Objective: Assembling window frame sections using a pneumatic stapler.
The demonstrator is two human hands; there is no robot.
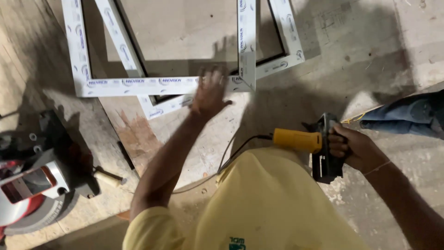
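Nearest the camera is the person's yellow shirt (259, 203), filling the bottom middle of the view. Just right of the shirt, the right hand (354, 148) is wrapped tightly around the black body of a power tool (323, 148), whose yellow handle section points left toward the shirt; a dark cord (236, 150) runs from it down across the floor beside the shirt. Well left of the shirt, a mitre saw (32, 185) with a red guard and grey blade sits on the floor, and a small pale-handled tool (108, 177) lies between the saw and the shirt.

Beyond the shirt, the left hand (210, 92) lies flat, fingers spread, holding nothing; it presses on the bottom rail of a white window frame (138, 84) lying on the concrete floor (370, 55). A second white frame (159, 110) lies partly under the first. Right of the shirt, blue cloth (407, 115) shows at the picture's edge.
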